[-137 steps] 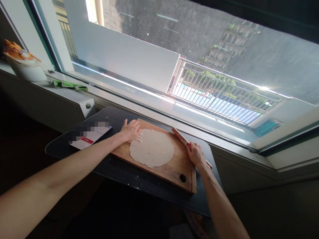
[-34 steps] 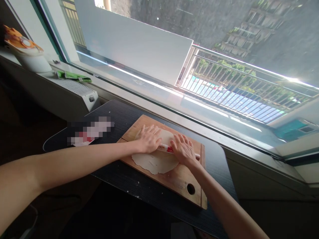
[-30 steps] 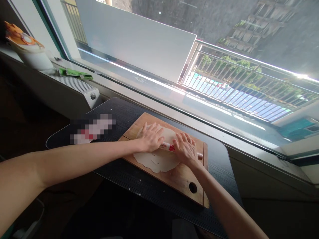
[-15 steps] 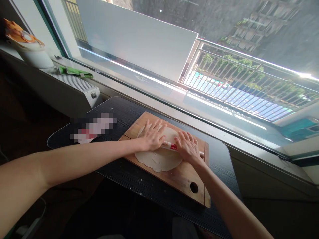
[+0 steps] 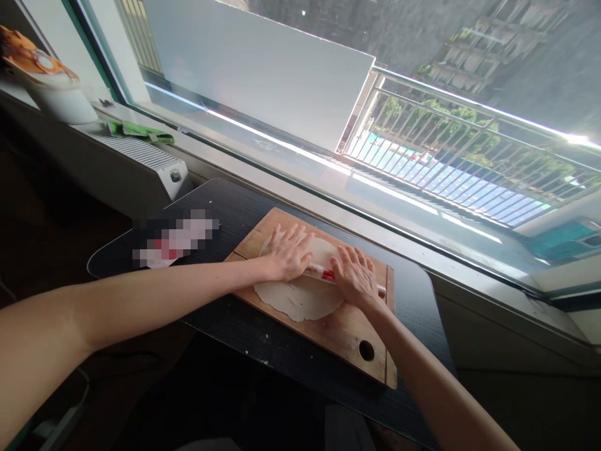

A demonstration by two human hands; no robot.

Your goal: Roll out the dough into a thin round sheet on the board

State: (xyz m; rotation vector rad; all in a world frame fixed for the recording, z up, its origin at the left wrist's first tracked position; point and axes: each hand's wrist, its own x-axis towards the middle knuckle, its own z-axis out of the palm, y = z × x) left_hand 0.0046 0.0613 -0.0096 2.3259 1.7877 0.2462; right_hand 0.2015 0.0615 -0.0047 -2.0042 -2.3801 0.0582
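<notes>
A flat round sheet of pale dough [image 5: 295, 299] lies on a wooden cutting board [image 5: 350, 338] with a round hole near its front right corner. A wooden rolling pin with a red band [image 5: 323, 274] lies across the dough. My left hand [image 5: 284, 254] rests palm down on the pin's left part, fingers stretched out. My right hand [image 5: 355, 277] presses flat on the pin's right part, fingers spread. Most of the pin is hidden under both hands.
The board sits on a dark ribbed table top [image 5: 291, 357] under a big window. A blurred phone-like object [image 5: 171, 241] lies at the table's left. A white radiator [image 5: 141, 160], a green cloth [image 5: 138, 130] and a white pot with an orange lid [image 5: 47, 81] stand at the left.
Earlier my left hand lay on the dough and my right hand held the pin at the board's right edge. Now both hands press the pin, which has rolled slightly away from me.
</notes>
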